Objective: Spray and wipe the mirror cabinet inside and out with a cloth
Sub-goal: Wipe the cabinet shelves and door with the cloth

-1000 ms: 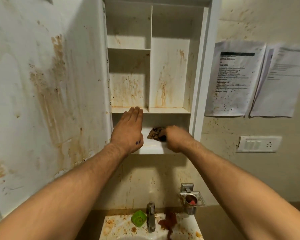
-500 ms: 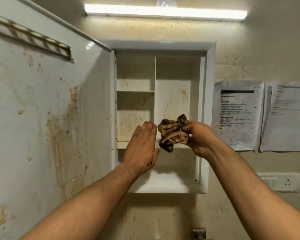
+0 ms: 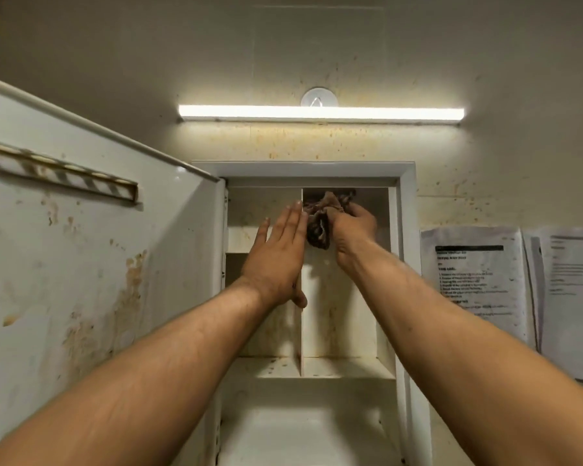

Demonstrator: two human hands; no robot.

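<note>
Up high in the open mirror cabinet, the right hand grips a crumpled brown striped cloth, fingers curled round it, and holds it against the top of the tall right compartment, just under the cabinet's roof. The left hand is flat, fingers straight and close together, palm toward the cabinet, lying over the front edge of the vertical divider just beside the cloth; it holds nothing. Brown streaks mark the compartment's back panel, and dark specks dot the shelf below. The cabinet door stands swung out to the left, smeared with rusty stains and carrying a striped strip near its top. A lit tube light runs above the cabinet, and printed sheets hang on the spattered wall to the right.
</note>
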